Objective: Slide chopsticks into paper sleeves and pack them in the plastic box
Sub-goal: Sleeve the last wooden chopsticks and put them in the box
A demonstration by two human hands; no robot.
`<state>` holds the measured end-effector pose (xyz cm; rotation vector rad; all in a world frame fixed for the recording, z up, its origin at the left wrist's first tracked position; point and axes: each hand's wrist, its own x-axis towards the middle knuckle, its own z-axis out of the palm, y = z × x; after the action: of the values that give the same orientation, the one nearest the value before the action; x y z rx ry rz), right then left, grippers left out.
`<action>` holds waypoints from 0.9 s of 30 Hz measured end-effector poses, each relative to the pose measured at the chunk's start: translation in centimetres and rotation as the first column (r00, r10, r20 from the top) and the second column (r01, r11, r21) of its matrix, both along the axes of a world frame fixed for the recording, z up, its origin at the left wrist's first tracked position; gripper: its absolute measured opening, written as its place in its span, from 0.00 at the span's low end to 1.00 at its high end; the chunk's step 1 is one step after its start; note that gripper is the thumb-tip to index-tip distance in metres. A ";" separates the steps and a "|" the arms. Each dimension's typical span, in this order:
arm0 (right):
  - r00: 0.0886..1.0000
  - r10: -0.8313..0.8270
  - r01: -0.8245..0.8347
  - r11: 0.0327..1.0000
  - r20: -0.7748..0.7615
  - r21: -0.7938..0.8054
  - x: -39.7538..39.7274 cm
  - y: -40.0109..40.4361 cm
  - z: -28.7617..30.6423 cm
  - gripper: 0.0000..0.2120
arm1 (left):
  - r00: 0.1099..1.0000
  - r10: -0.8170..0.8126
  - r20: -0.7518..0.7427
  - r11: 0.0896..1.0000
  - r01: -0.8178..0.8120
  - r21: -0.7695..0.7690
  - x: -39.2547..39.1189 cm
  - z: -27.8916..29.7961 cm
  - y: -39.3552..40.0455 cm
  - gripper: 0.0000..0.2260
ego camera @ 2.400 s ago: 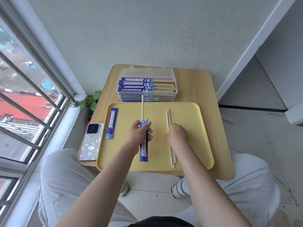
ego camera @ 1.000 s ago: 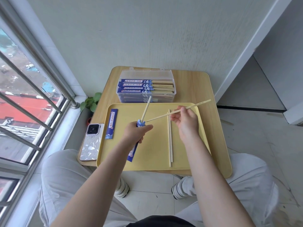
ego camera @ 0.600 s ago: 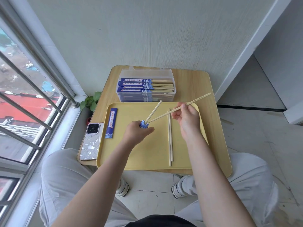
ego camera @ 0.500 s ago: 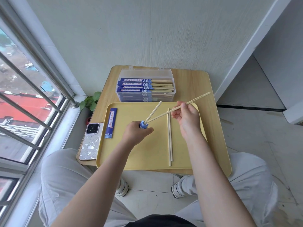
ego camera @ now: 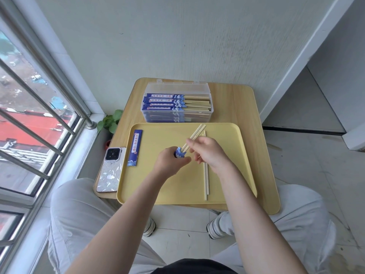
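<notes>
Over the yellow tray [ego camera: 154,184], my left hand [ego camera: 169,162] grips a blue paper sleeve [ego camera: 179,153], of which only the mouth shows above the fist. Two wooden chopsticks [ego camera: 194,136] stick out of that mouth, side by side, pointing up and to the right. My right hand [ego camera: 207,153] pinches them just above the sleeve. A second pair of bare chopsticks [ego camera: 206,180] lies lengthwise on the tray, partly under my right hand. An empty blue sleeve [ego camera: 135,148] lies flat at the tray's left edge. The clear plastic box [ego camera: 177,86] behind the tray holds several sleeved pairs.
A phone [ego camera: 111,171] in a patterned case lies on the small wooden table [ego camera: 237,107] left of the tray. A window with metal bars [ego camera: 39,107] runs along the left, a wall stands behind the table. A small green plant [ego camera: 110,121] sits by the table's left side.
My right hand has pushed the second chopstick down into the sleeve beside the first and moved closer to my left hand. The two sticks now lie parallel.
</notes>
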<state>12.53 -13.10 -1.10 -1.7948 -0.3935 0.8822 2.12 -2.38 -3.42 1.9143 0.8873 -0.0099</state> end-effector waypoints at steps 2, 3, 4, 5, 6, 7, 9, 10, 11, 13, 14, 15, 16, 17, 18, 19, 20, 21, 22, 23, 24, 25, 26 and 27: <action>0.987 -0.159 0.158 0.984 0.003 0.084 0.1 0.2 -0.2 0.15 | 1.000 0.002 -0.005 1.000 -0.002 -0.016 0.0 0.0 0.0 0.12; 0.981 -0.192 0.190 0.976 0.001 0.107 0.1 0.3 -0.3 0.14 | 1.000 0.000 -0.008 1.000 0.000 -0.024 0.0 0.0 -0.1 0.12; 0.982 -0.187 0.186 0.976 -0.002 0.109 0.0 0.4 -0.4 0.13 | 1.000 0.000 -0.010 1.000 0.000 -0.029 0.1 0.0 -0.1 0.12; 0.988 -0.156 0.156 0.983 -0.005 0.094 -0.1 0.4 -0.4 0.12 | 1.000 0.002 -0.010 1.000 -0.002 -0.027 0.1 -0.1 -0.1 0.13; 0.993 -0.115 0.115 0.991 -0.010 0.068 -0.2 0.5 -0.4 0.11 | 1.000 0.002 -0.011 1.000 -0.003 -0.016 0.2 -0.2 0.0 0.13; 0.996 -0.082 0.083 0.996 -0.020 0.045 -0.2 0.6 -0.4 0.11 | 1.000 -0.001 -0.013 1.000 0.001 0.007 0.2 -0.3 0.1 0.13; 0.995 -0.085 0.089 0.995 -0.060 0.053 0.1 0.9 -0.3 0.12 | 0.999 -0.018 -0.043 0.994 0.023 0.106 0.2 -0.4 0.5 0.14; 0.987 -0.128 0.137 0.987 -0.097 0.087 0.3 1.1 -0.2 0.13 | 0.997 -0.028 -0.068 0.983 0.040 0.180 0.2 -0.3 0.8 0.14; 0.971 -0.190 0.209 0.970 -0.145 0.128 0.6 1.4 0.0 0.14 | 0.995 -0.037 -0.095 0.963 0.061 0.264 0.3 -0.1 1.3 0.14; 0.928 -0.301 0.343 0.920 -0.220 0.189 1.5 1.7 0.5 0.12 | 0.989 -0.057 -0.135 0.898 0.110 0.425 0.8 0.6 2.4 0.12; 0.916 -0.328 0.376 0.903 -0.229 0.209 2.0 1.9 0.7 0.10 | 0.987 -0.071 -0.146 0.862 0.135 0.489 1.2 1.1 3.0 0.10; 0.912 -0.339 0.388 0.894 -0.230 0.223 2.5 2.2 0.9 0.09 | 0.983 -0.089 -0.159 0.827 0.162 0.539 1.8 1.6 3.6 0.10; 0.909 -0.345 0.398 0.886 -0.235 0.237 2.8 2.4 1.1 0.08 | 0.978 -0.107 -0.178 0.792 0.192 0.580 2.4 2.2 4.0 0.10; 0.902 -0.352 0.412 0.875 -0.251 0.255 3.4 2.9 1.4 0.08 | 0.973 -0.120 -0.197 0.757 0.219 0.616 3.2 3.0 4.6 0.12; 0.889 -0.367 0.438 0.856 -0.274 0.273 3.9 3.2 1.5 0.08 | 0.969 -0.130 -0.211 0.718 0.239 0.654 3.9 3.7 5.0 0.14; 0.869 -0.393 0.476 0.831 -0.301 0.290 4.5 3.6 1.7 0.08 | 0.966 -0.139 -0.217 0.667 0.253 0.701 4.8 4.2 5.6 0.17; 0.840 -0.432 0.526 0.797 -0.329 0.298 5.3 4.0 1.8 0.07 | 0.964 -0.149 -0.220 0.609 0.264 0.748 5.5 4.6 6.1 0.22; 0.801 -0.476 0.584 0.753 -0.363 0.303 6.1 4.5 2.1 0.07 | 0.964 -0.151 -0.220 0.559 0.267 0.785 6.3 4.6 6.9 0.30; 0.754 -0.521 0.645 0.700 -0.399 0.306 6.9 4.8 2.3 0.07 | 0.969 -0.153 -0.193 0.539 0.245 0.806 6.8 4.7 7.4 0.37; 0.706 -0.560 0.700 0.644 -0.434 0.307 8.0 5.3 2.6 0.08 | 0.978 -0.152 -0.140 0.544 0.201 0.815 7.3 4.7 8.0 0.40; 0.660 -0.592 0.745 0.594 -0.462 0.303 8.9 5.6 2.7 0.08 | 0.987 -0.142 -0.082 0.562 0.148 0.814 7.6 4.6 8.5 0.40; 0.624 -0.619 0.777 0.557 -0.476 0.294 9.8 6.1 2.8 0.08 | 0.991 -0.124 -0.047 0.582 0.112 0.805 8.0 4.4 9.0 0.38; 0.599 -0.637 0.797 0.533 -0.485 0.284 10.7 6.6 2.9 0.07 | 0.994 -0.104 -0.042 0.610 0.096 0.787 8.4 4.2 9.4 0.36; 0.586 -0.647 0.807 0.523 -0.488 0.277 11.3 7.1 2.8 0.07 | 0.994 -0.093 -0.060 0.641 0.105 0.760 8.6 3.9 9.7 0.35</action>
<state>23.88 -5.96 1.73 -1.1191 0.3709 0.3776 10.72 7.36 0.50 2.7653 0.8622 0.3436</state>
